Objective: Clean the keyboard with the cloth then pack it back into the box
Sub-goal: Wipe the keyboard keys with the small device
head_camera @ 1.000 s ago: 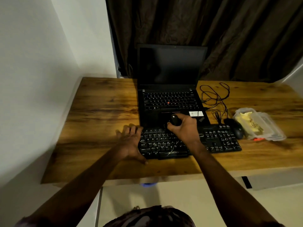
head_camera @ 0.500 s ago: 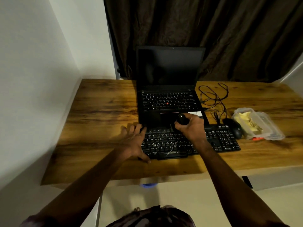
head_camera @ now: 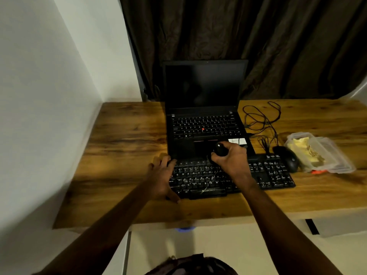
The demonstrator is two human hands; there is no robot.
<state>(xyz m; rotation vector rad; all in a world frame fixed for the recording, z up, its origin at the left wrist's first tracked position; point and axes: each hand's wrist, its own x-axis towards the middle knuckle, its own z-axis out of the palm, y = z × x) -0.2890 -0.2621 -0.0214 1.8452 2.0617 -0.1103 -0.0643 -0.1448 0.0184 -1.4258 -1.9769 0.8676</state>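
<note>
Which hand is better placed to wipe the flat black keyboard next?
Right. The right hand grips a small dark rounded object over the top row of the keyboard; the left hand rests flat on its left end.

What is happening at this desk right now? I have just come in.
A person sits at a wooden desk with a black keyboard lying in front of an open laptop. The left hand rests flat on the keyboard's left end. The right hand grips a small dark object above the keyboard's far edge; whether it is the cloth is unclear. No box is in view.
</note>
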